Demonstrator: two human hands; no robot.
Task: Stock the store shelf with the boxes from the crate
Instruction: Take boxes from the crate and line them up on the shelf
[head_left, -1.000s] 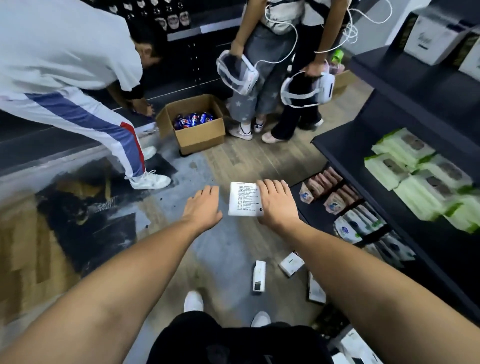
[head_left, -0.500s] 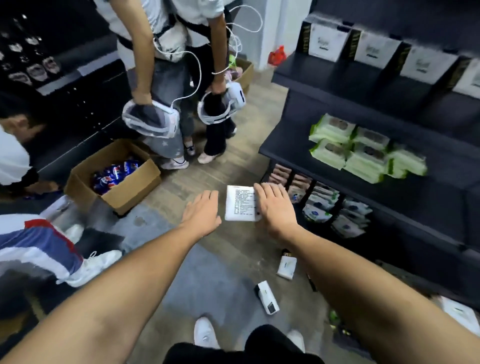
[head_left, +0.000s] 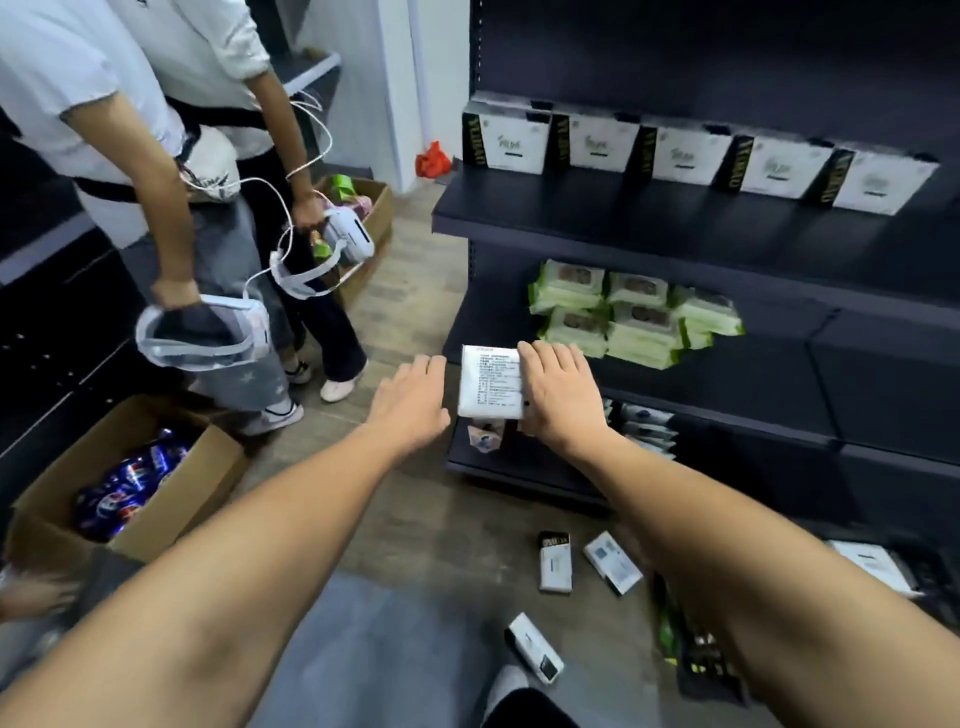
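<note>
**Flat white rectangular box (head_left: 491, 382) carried round to face the dark metal store shelf (head_left: 779, 374)**

Over the last second the view has been swung away from the floor and the bystanders, so the box is now held in the air before the shelf's left end, at about the level of the middle tier's front edge. Placing is judged to be near, though nothing has been set down yet. The box is gripped along its right edge by the right hand (head_left: 561, 395). The fingers (head_left: 545, 358) are laid nearly straight over the printed face, and the thumb is hidden beneath. The left hand (head_left: 413, 397) is kept relaxed and spread just beside the left edge, apart from it. Green-and-white soft packs (head_left: 634, 317) are stacked on the middle tier just beyond the box. Small white boxes (head_left: 555, 564) are left scattered on the floor below.
</note>
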